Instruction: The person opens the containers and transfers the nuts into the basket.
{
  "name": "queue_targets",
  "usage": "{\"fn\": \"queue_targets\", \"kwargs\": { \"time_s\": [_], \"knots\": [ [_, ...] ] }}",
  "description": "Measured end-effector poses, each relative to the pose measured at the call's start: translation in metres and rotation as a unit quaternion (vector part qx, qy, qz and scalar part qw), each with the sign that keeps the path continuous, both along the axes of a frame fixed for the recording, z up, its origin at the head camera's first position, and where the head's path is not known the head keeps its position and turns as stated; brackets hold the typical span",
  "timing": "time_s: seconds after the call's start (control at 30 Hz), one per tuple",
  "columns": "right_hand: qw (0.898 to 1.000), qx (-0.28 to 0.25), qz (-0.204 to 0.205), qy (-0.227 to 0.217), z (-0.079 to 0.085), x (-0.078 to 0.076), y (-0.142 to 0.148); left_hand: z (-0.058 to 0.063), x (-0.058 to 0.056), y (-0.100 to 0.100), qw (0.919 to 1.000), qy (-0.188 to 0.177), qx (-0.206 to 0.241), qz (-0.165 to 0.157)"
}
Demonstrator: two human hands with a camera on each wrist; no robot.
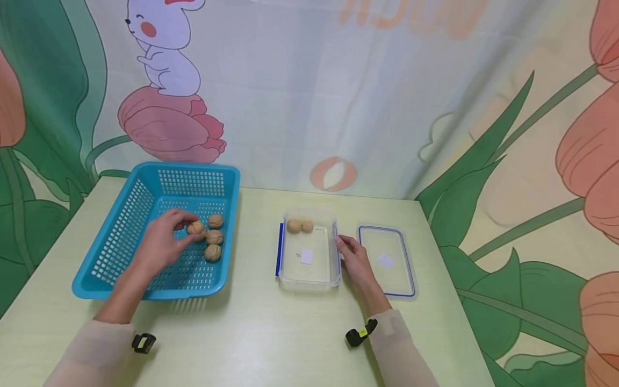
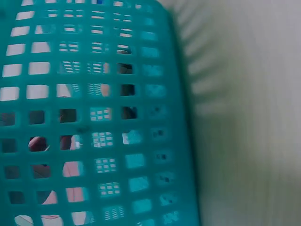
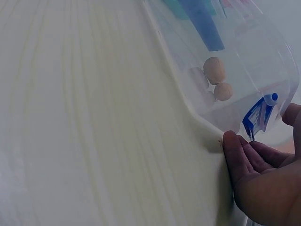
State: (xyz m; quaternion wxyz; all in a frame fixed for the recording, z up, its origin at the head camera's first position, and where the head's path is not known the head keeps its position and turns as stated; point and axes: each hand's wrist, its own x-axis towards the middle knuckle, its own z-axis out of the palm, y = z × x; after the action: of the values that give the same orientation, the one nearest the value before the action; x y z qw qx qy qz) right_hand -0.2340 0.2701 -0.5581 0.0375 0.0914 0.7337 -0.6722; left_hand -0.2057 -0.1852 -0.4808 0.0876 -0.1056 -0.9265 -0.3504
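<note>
In the head view my left hand (image 1: 160, 244) reaches into a blue plastic basket (image 1: 233, 215) and pinches a walnut (image 1: 195, 228) between thumb and fingers. Three more walnuts (image 1: 215, 237) lie in a column just right of it. My right hand (image 1: 358, 264) holds the right wall of a clear plastic box (image 1: 309, 282), thumb at the rim. Inside that box, two walnuts (image 1: 293, 226) sit together at the far left. The right wrist view shows my fingers (image 3: 236, 155) against the box's outer side. Through the basket's holes, the left wrist view gives only scraps of what is inside.
A clear lid (image 1: 385, 261) with a blue seal lies flat, partly behind my right wrist. The box has a blue side latch (image 1: 279, 250) on its left. The pale table (image 1: 251, 333) meets a printed curtain (image 1: 280, 107) at its far edge.
</note>
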Motion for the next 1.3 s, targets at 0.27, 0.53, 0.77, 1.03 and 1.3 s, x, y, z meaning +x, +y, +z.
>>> {"fn": "queue_targets", "kwargs": {
  "time_s": [0.27,0.53,0.77,1.03,1.3],
  "knots": [
    [1.0,0.003,-0.008,-0.005,-0.002,-0.002,-0.001,-0.014,-0.005,-0.004,0.9977,-0.059,-0.024,-0.022],
    [1.0,0.004,-0.008,-0.004,-0.003,-0.002,0.0,-0.014,-0.006,-0.002,0.997,-0.065,-0.032,-0.026],
    [1.0,0.004,-0.008,-0.002,-0.002,-0.001,-0.001,-0.015,-0.007,-0.003,0.9962,-0.077,-0.032,-0.024],
    [1.0,0.004,-0.006,-0.001,-0.002,-0.001,0.0,-0.009,-0.006,0.001,0.9962,-0.08,-0.034,-0.009],
    [1.0,0.007,-0.007,-0.007,-0.002,-0.001,-0.001,0.024,-0.002,0.034,0.9987,-0.035,-0.021,-0.029]
  ]
}}
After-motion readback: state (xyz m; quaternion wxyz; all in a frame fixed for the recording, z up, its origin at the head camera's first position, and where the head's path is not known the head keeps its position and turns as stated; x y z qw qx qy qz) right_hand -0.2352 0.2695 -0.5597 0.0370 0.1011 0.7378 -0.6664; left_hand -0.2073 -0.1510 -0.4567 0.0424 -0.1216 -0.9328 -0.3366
